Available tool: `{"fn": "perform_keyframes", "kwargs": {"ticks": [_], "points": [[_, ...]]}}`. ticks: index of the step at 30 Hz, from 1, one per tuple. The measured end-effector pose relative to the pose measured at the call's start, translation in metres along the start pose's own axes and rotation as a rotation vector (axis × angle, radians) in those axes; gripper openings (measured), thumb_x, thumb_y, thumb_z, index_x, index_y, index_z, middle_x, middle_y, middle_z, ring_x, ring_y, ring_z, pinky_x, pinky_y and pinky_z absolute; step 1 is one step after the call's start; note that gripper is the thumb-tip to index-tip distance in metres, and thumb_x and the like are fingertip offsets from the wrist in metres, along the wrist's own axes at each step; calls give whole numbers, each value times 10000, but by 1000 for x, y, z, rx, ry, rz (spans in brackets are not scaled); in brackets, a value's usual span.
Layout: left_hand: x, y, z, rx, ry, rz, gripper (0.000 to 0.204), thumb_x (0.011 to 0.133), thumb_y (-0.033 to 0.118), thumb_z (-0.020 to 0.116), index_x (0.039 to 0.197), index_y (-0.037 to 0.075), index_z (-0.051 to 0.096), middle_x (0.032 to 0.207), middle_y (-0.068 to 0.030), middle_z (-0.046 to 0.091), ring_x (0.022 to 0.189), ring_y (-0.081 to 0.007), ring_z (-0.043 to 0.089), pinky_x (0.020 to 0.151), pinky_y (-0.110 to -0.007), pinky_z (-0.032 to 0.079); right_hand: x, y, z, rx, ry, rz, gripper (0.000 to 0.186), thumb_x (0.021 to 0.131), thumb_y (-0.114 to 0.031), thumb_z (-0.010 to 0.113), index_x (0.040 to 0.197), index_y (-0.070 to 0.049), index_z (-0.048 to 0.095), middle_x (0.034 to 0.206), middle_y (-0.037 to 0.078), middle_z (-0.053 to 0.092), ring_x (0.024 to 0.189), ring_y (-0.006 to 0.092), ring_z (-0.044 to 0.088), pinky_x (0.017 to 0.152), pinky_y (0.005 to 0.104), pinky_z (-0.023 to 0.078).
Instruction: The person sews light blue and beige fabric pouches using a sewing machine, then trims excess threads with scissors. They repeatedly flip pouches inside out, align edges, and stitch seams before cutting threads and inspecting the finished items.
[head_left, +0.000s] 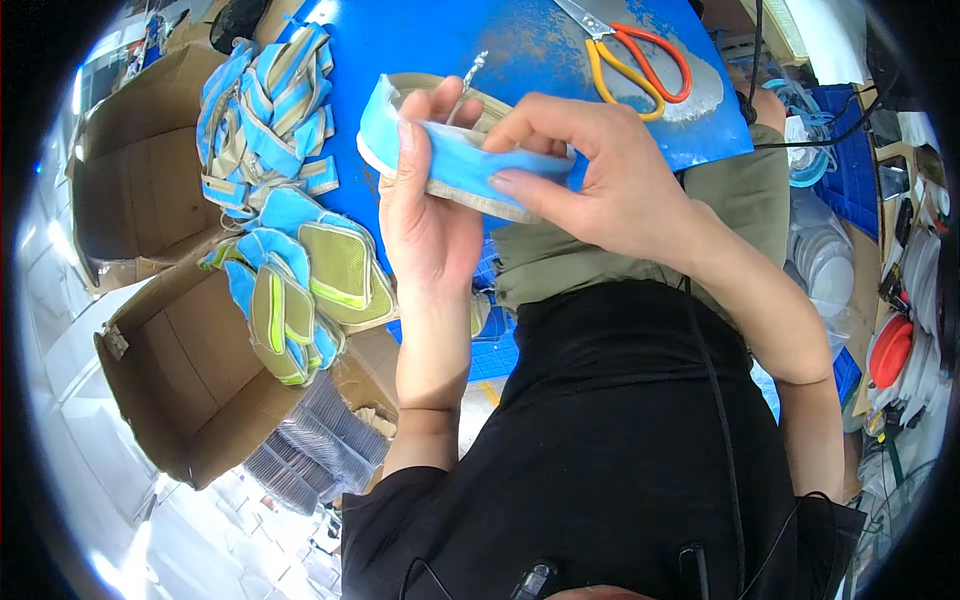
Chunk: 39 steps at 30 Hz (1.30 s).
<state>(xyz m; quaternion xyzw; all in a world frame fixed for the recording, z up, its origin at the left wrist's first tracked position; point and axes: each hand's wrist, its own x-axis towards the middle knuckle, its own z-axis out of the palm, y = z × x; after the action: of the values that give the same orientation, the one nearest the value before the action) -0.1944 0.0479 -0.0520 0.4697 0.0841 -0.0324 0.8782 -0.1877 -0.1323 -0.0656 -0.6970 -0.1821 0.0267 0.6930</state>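
Observation:
My left hand point(432, 225) holds up a light-blue fabric piece point(462, 160) with a beige inside and a pale lower edge, curved into an oval band. The left thumb lies on its outer face and the fingers reach inside. At the band's right part my right hand point(600, 165) grips the wall, thumb outside and fingers over the upper rim. A twisted silvery metal rod point(470, 85) rises out of the band's opening; its lower end is hidden, and I cannot tell what holds it. Scissors point(625, 65) with one red and one yellow handle lie beyond my right hand on the blue table point(400, 35).
Blue-and-beige fabric strips point(268, 115) are heaped at the table's left. Nearer lie several blue-and-green mesh pieces point(335, 265). Two open cardboard boxes stand further left, one far point(140, 190) and one near point(185, 385), beside stacked grey pieces point(315, 450). Cluttered shelves point(900, 300) fill the right side.

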Motion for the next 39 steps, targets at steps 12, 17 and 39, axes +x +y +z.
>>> {"fn": "perform_keyframes", "kwargs": {"ticks": [12, 17, 39], "points": [[-4, 5, 4, 67, 119, 61, 376, 986, 311, 678, 1288, 98, 608, 1120, -97, 698, 978, -258, 690, 874, -408, 567, 1, -1, 3, 43, 91, -7, 201, 838, -191, 773, 796, -13, 689, 746, 124, 670, 655, 227, 656, 604, 325, 492], [-8, 5, 10, 66, 136, 96, 366, 979, 297, 691, 1278, 103, 610, 1089, -86, 710, 936, -249, 707, 845, -396, 584, 2, 4, 6, 11, 107, 5, 257, 834, -191, 769, 714, -7, 635, 691, 116, 650, 620, 224, 636, 577, 325, 472], [0, 23, 19, 1, -76, 132, 670, 936, 156, 736, 1510, 58, 403, 1199, -95, 655, 1052, -224, 659, 951, -378, 536, 25, -26, -4, 161, -79, 68, 175, 887, -131, 742, 932, 36, 716, 782, 89, 696, 715, 101, 612, 658, 282, 498]]}}
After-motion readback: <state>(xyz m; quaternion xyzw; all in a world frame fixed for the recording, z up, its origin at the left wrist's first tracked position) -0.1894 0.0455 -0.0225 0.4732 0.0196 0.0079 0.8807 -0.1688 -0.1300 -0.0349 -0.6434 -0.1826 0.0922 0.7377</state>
